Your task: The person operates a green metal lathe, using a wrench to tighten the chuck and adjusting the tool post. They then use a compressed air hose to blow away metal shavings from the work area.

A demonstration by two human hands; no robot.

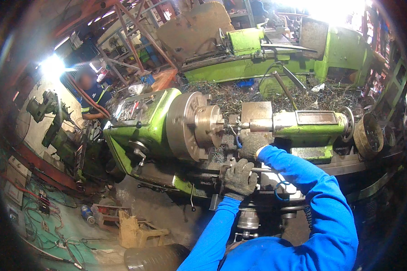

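Note:
Both my hands wear dark grey knit gloves at the carriage of a green metal lathe. My left hand [240, 179] is curled over a part of the carriage that it hides, beside a metal rod [263, 170]. Farther off, my right hand [253, 145] has its fingers curled next to a small blue piece [238, 141], just below the tailstock quill [261, 124]. What its fingers hold is hidden. Left of my hands is the large round chuck [185, 126], with a smaller stepped metal cylinder [208, 125] in front of it. The green tailstock [309, 124] stands at the right.
Metal shavings [221, 97] are heaped behind the lathe, and a second green machine [253, 63] stands beyond. A co-worker [92, 95] is at the far left. Cables [54, 230] and a small wooden stool [142, 232] lie on the floor at lower left. A round bin [368, 135] stands right.

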